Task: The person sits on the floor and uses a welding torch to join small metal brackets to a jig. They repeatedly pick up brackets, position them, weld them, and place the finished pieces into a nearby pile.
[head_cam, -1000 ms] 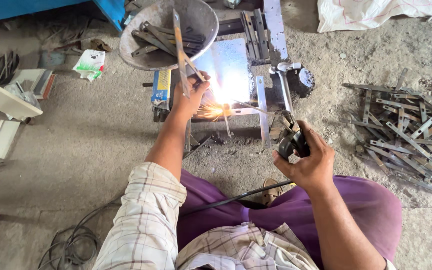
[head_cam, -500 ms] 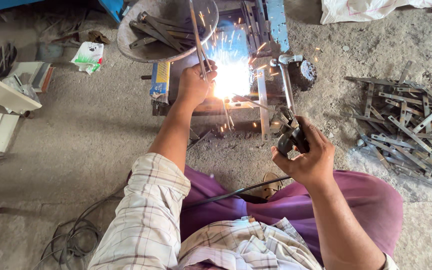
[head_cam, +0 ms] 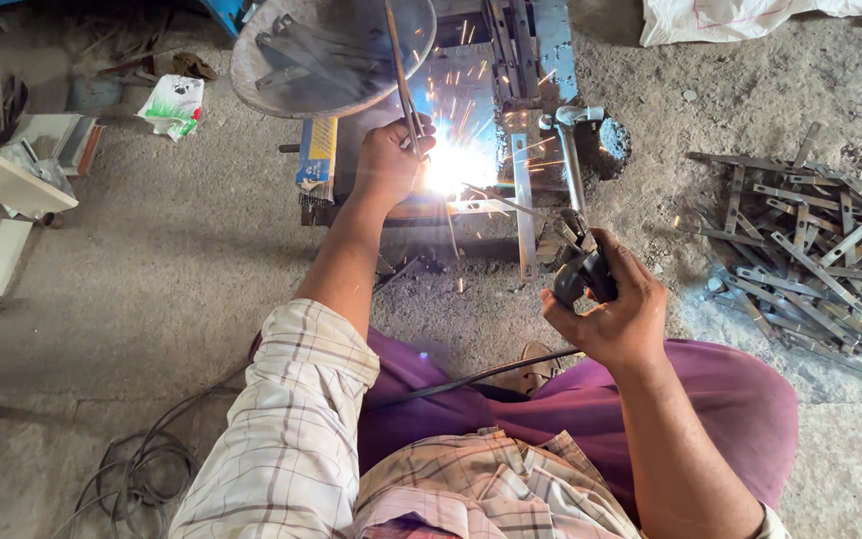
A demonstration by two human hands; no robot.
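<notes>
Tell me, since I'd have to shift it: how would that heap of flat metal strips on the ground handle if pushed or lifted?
The metal strips look stiff and thin, probably heavy together. They lie crisscrossed on rough ground, so a push would likely snag and scatter them rather than slide them. Cut ends may be sharp.

Box: a long yellow and blue carton [head_cam: 317, 156] lies on the ground just left of the left hand [head_cam: 388, 163].
Bag: a crumpled white and green packet [head_cam: 174, 104] sits farther left, well apart.
</notes>
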